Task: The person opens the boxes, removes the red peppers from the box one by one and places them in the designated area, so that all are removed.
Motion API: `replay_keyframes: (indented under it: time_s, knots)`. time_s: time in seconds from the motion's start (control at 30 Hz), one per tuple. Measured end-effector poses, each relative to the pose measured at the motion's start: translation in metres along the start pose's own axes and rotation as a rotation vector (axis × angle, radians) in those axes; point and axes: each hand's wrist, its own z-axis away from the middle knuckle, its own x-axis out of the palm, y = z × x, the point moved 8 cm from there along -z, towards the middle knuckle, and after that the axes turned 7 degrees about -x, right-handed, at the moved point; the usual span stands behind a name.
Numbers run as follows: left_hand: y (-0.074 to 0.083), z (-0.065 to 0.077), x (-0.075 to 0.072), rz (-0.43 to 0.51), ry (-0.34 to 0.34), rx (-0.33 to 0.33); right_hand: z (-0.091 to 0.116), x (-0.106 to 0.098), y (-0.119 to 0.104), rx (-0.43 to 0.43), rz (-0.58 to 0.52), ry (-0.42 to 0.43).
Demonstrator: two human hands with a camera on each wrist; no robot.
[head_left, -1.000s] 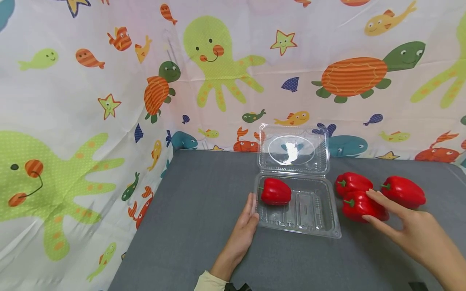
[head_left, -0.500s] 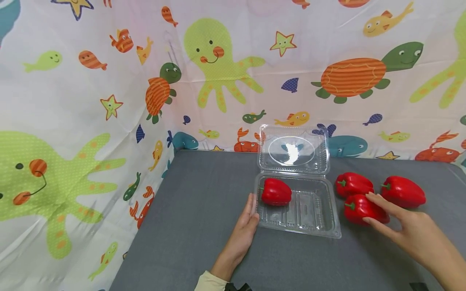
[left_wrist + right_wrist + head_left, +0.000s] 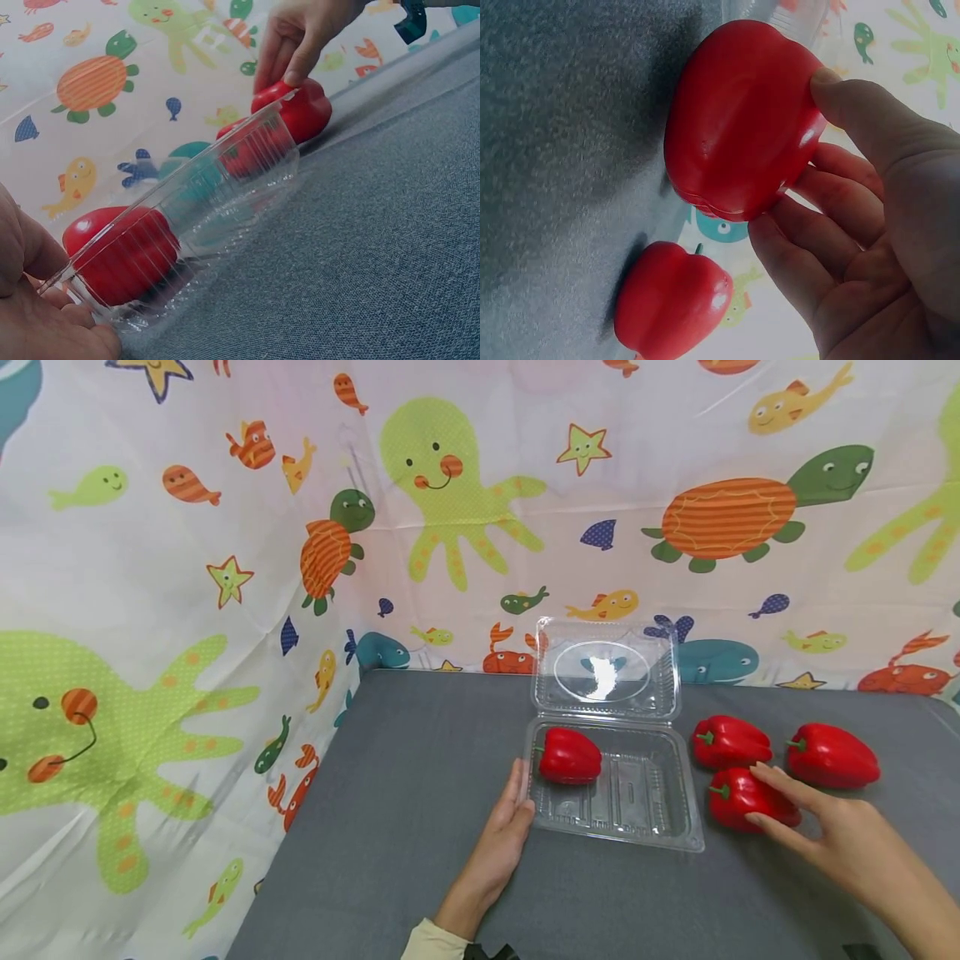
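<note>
A clear plastic clamshell container (image 3: 678, 827) stands with its lid raised at the back. One red bell pepper (image 3: 570, 756) lies in its left part. My left hand (image 3: 491, 839) grips the container's left edge, thumb by the rim and fingers along the outer wall. To the right of the container, my right hand (image 3: 847, 827) holds another red bell pepper (image 3: 750, 802) between thumb and fingers. The right wrist view shows this pepper (image 3: 739, 120) up close, its stem hidden. Whether it touches the table is hard to tell.
Two more red bell peppers lie on the grey cloth-covered table (image 3: 420, 777): one pepper (image 3: 729, 742) just behind the held one, another pepper (image 3: 832, 756) farther right. A curtain (image 3: 480, 527) printed with sea animals hangs at the back and left.
My right hand has drawn the held bell pepper slightly toward me, and a gap now shows between it and the pepper behind. My left hand and the container stay put.
</note>
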Motion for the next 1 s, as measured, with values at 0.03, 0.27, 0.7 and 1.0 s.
replay_keyframes:
  time_s: [0.03, 0.27, 0.7, 1.0]
  knots:
    - [0.0002, -0.0001, 0.0003, 0.001, -0.001, 0.000, 0.0000, 0.0002, -0.0002, -0.001, 0.002, 0.000]
    - [-0.0005, -0.0004, 0.0005, 0.007, -0.001, -0.006, -0.0012, 0.0023, -0.0011, -0.002, 0.001, -0.005]
    - [-0.0034, 0.0003, 0.0000, 0.009, 0.011, -0.026, -0.0021, 0.0067, 0.0000, 0.004, -0.022, -0.035]
    - [0.0000, 0.0008, 0.0005, 0.012, 0.003, -0.009, -0.0014, 0.0081, 0.0040, 0.033, -0.030, -0.065]
